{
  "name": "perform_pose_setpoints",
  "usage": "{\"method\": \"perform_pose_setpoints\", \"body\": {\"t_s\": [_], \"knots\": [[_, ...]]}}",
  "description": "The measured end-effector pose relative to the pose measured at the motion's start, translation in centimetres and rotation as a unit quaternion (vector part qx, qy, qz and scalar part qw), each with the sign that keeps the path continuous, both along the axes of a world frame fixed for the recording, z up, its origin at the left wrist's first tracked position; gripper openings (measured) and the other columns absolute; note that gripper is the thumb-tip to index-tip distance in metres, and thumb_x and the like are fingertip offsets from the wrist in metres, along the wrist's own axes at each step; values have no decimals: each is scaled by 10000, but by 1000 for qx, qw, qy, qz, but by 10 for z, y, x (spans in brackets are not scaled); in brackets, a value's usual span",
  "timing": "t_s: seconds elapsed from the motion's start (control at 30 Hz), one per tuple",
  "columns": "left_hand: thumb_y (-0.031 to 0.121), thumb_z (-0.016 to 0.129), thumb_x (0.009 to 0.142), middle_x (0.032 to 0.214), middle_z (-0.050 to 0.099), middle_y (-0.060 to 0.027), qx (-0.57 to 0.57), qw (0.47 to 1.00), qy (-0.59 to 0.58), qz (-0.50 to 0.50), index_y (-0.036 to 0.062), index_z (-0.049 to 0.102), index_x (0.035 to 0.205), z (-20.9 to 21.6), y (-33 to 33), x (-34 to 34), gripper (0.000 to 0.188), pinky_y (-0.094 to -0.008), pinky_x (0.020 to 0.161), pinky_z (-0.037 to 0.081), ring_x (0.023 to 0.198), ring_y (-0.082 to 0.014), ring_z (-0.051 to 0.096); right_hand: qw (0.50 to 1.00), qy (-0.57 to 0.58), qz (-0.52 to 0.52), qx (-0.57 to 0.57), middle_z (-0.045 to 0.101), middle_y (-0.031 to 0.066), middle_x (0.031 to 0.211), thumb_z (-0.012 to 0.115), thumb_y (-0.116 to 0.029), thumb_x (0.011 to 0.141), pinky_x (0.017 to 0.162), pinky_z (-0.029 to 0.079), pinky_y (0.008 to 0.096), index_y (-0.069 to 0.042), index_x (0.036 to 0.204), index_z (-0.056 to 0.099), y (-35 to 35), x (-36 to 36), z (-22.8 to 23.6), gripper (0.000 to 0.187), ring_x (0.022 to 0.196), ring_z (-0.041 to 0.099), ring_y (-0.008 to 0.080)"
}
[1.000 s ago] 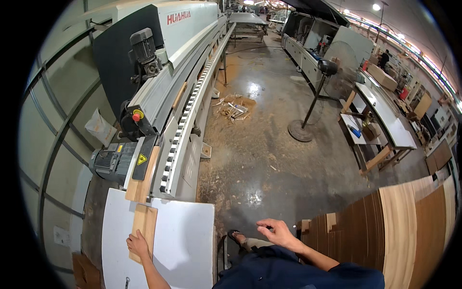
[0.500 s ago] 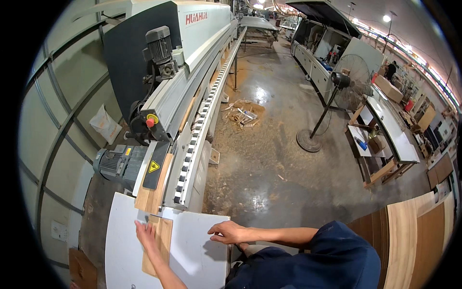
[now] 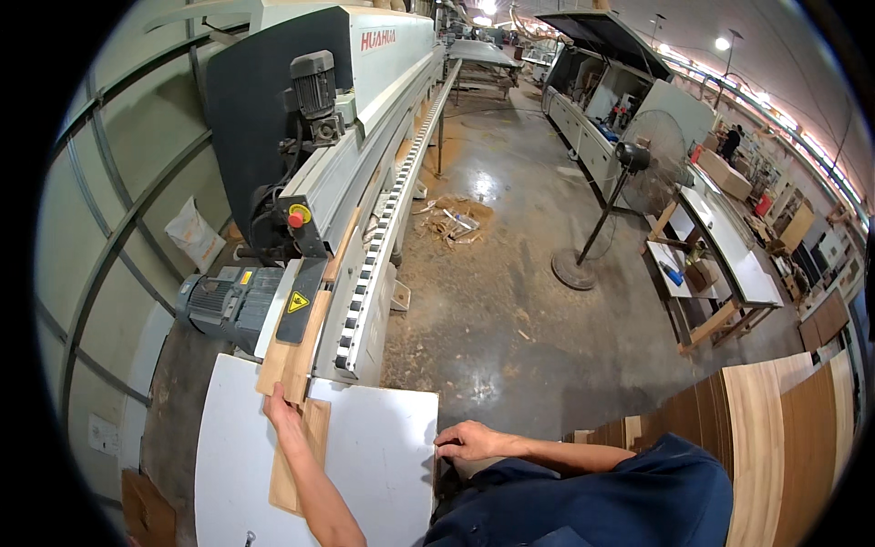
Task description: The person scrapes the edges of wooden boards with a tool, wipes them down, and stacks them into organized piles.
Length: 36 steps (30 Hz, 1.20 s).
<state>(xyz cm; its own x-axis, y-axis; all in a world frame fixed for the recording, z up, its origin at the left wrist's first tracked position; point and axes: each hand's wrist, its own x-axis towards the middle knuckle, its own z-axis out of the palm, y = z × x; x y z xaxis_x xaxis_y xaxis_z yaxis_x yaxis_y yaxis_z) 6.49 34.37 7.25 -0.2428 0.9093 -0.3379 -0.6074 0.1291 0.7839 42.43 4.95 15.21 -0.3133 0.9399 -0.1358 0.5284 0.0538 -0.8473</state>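
Machine (image 3: 392,73): upper left. White table (image 3: 383,456): at machine's near end. Lower board (image 3: 318,427): flat on table, partly behind left forearm. Upper board (image 3: 293,366): lies at machine entry, near end against left-hand fingers. Left hand (image 3: 283,415): grip closure cannot be told. Right hand (image 3: 468,439): at table's right edge, fingers bent, closure unclear.

Red lettering and 1 yellow warning sign on the long machine.
Red capital lettering (image 3: 378,38) runs in 1 line across the white housing (image 3: 392,68); a yellow warning triangle (image 3: 298,303) with a black border and black pictogram stands on the dark plate (image 3: 292,330) at the near end; 1 small yellow label (image 3: 246,277) sits on the grey motor (image 3: 214,305), its print too small to read.
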Motion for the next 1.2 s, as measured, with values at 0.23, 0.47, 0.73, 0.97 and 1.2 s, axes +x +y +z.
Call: {"method": "perform_pose_setpoints", "body": {"t_s": [0.23,0.47,0.73,0.97,1.2], "knots": [[56,590,931,1208,585,-163,30,996,69,52,-48,491,1316,4,-128,-25,410,-449,877,529,1069,-293,584,999,-8,33,7,702,185,1003,611,-338,901,833,520,431,-40,1122,672,48,-9,-2,376,954,665,359],[115,632,915,1248,540,-205,-42,971,172,159,-39,483,1332,6,-231,-56,469,-461,946,466,1110,-328,549,997,-5,51,59,699,182,948,639,-306,873,801,514,448,-41,1101,678,112,-28,-25,352,908,660,369],[214,699,819,899,669,-297,-207,694,681,113,-70,624,1060,-2,-250,-55,380,-476,789,532,825,-457,641,969,-103,82,207,470,210,1397,736,-266,758,996,437,440,-14,1412,396,201,-90,-93,779,1245,490,373],[428,815,700,1164,593,-335,-130,635,761,13,-36,520,1304,-12,-272,-67,817,-509,974,448,1090,-473,564,962,-112,152,197,522,185,1315,774,-257,660,1017,400,474,17,1399,384,220,-135,-80,880,1237,479,360],[649,871,500,1490,62,-456,-221,590,762,-149,5,97,1544,-14,-283,-53,1451,-584,1132,267,1373,-599,182,956,-104,171,215,593,170,1132,751,-214,669,924,442,455,15,1326,434,233,-148,-85,765,1048,546,354]]}}
